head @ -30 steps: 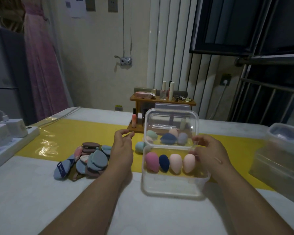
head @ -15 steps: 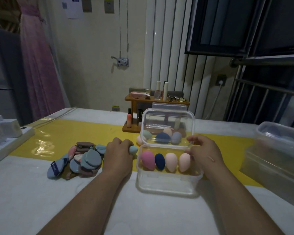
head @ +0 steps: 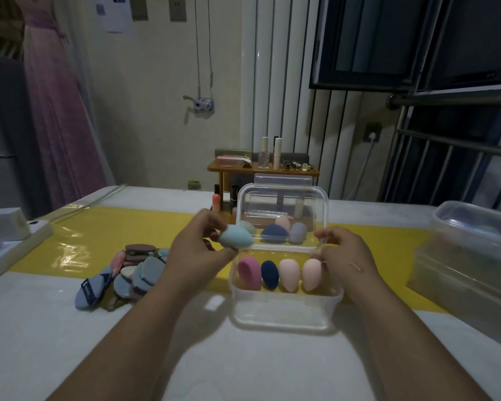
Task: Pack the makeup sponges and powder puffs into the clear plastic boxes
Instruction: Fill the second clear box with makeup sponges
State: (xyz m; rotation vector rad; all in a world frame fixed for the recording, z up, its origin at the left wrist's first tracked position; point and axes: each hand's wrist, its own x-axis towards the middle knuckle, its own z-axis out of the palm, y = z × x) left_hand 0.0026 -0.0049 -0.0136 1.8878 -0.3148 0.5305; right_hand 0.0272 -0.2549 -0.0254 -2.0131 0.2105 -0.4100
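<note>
A clear plastic box (head: 284,314) stands open on the table, its lid (head: 282,198) upright at the back. Inside lies a row of sponges: pink (head: 248,272), dark blue (head: 269,274) and two peach ones (head: 289,274). My left hand (head: 198,250) pinches a light blue teardrop sponge (head: 235,238) in the air at the box's left rim. My right hand (head: 346,253) grips the box's right rim. Behind the lid lie several more sponges (head: 275,233). A pile of blue and brown powder puffs (head: 128,273) sits left of the box.
Two stacked clear boxes (head: 472,256) stand at the right edge. A wooden cosmetics shelf (head: 262,170) is behind the open box. A white power strip with chargers (head: 9,235) lies at the far left. A yellow runner (head: 99,235) crosses the table.
My left hand reached down to the table, took the light blue sponge and lifted it up beside the box's lid. My right hand stayed on the box's rim.
</note>
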